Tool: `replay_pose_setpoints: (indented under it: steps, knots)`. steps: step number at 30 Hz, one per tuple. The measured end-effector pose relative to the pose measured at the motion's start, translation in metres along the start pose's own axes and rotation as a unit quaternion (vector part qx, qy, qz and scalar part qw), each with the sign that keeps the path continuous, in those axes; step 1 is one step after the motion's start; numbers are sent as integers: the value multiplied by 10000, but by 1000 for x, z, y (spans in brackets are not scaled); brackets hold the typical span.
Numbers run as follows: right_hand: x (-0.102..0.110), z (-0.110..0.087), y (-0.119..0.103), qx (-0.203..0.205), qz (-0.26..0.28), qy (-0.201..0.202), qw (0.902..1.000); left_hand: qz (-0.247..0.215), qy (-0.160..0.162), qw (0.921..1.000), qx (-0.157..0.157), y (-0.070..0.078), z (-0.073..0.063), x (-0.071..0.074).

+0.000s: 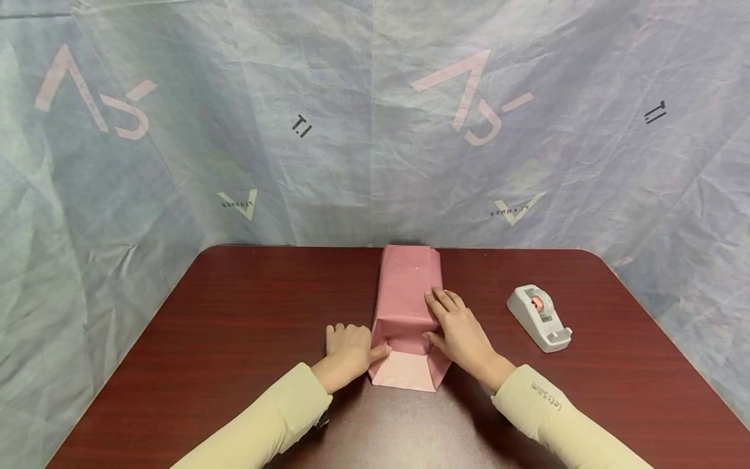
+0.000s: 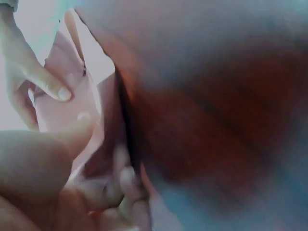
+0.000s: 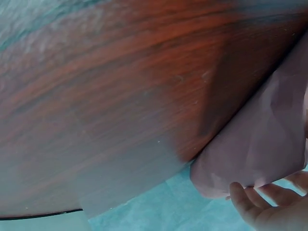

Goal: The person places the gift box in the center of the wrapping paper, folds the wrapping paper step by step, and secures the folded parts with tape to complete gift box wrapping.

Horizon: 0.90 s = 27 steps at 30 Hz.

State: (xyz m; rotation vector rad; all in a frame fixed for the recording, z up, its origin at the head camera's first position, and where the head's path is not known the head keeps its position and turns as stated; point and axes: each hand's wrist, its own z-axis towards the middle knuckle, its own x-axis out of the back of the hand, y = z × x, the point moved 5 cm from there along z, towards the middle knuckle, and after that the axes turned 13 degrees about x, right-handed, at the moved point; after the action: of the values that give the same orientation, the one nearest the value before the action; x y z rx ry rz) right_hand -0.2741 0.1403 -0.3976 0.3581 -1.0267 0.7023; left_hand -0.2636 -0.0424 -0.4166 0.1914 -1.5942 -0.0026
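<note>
A long parcel in pink paper (image 1: 407, 280) lies on the table, pointing away from me. At its near end the paper is folded in at the sides, and a pale trapezoid flap (image 1: 404, 371) spreads toward me. My left hand (image 1: 347, 348) is at the left of this end, its thumb reaching across to press the side fold; the other fingers bend beside the parcel (image 2: 108, 125). On the right, my right hand (image 1: 463, 332) rests its extended fingers on the top edge, with the thumb at the folded end. The parcel's contents are hidden.
A white tape dispenser (image 1: 539, 318) with a roll in it stands to the right of the parcel. The dark red wooden table (image 1: 263, 293) ends at a hanging grey-blue cloth (image 1: 328, 169) behind and at both sides.
</note>
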Motion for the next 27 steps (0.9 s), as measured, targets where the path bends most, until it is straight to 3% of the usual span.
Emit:
replay_pose_setpoints:
  steps: [3, 6, 9, 12, 15, 20, 27]
  knots:
    - [0, 0, 1, 80, 64, 9, 9999, -362, 600, 9975, -22, 1, 6, 5]
    - [0, 0, 2, 176, 127, 29, 9998, -788, 905, 9924, -272, 4, 12, 6]
    - [0, 0, 4, 270, 143, 34, 9995, -989, 1055, 9859, -843, 10, 17, 7]
    - [1, 0, 5, 346, 153, 28, 9993, -867, 1112, 9791, -1465, 17, 20, 7]
    - [1, -1, 6, 415, 195, 22, 9989, -673, 1123, 9735, -1876, 22, 20, 6]
    - [0, 0, 10, 550, 324, -67, 9979, -478, 1072, 9722, -2026, 27, 15, 4]
    - [7, -2, 18, 558, 1112, -524, 9908, -189, 1006, 9784, -1796, 31, 15, 0]
